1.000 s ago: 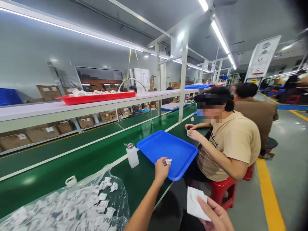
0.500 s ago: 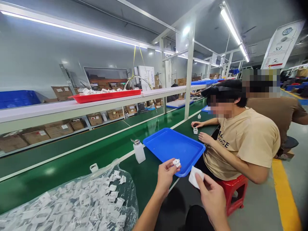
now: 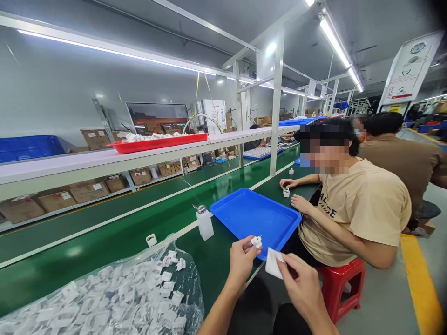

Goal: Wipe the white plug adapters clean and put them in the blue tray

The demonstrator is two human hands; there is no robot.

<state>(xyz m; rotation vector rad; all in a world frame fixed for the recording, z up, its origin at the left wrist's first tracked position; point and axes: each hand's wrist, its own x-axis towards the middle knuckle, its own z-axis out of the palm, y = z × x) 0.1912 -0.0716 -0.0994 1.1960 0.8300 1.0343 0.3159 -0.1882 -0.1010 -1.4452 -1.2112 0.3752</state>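
Observation:
Between the thumb and fingers of my left hand (image 3: 241, 259) is a small white plastic plug part (image 3: 256, 241) with metal pins. It is held over the near edge of a blue tray (image 3: 240, 209). My right hand (image 3: 303, 283) pinches a folded white cloth (image 3: 274, 263), just right of the plug part and apart from it. A clear plastic bag (image 3: 190, 267) at the left bears a heap of loose white plastic parts (image 3: 115, 298). A white dispenser bottle (image 3: 205, 224) with a metal top stands left of the tray.
One white part (image 3: 151, 239) sits on the green conveyor belt (image 3: 118, 223). A co-worker (image 3: 363, 204) sits at the right on a red stool (image 3: 344, 284), hands beside another white part (image 3: 286, 192). A red tray (image 3: 160, 143) of white parts rests on the raised shelf (image 3: 80, 158).
My right hand has brought the cloth left, closer to the plug part. My left hand keeps hold of the plug part, now turned a little. The whole view has shifted slightly.

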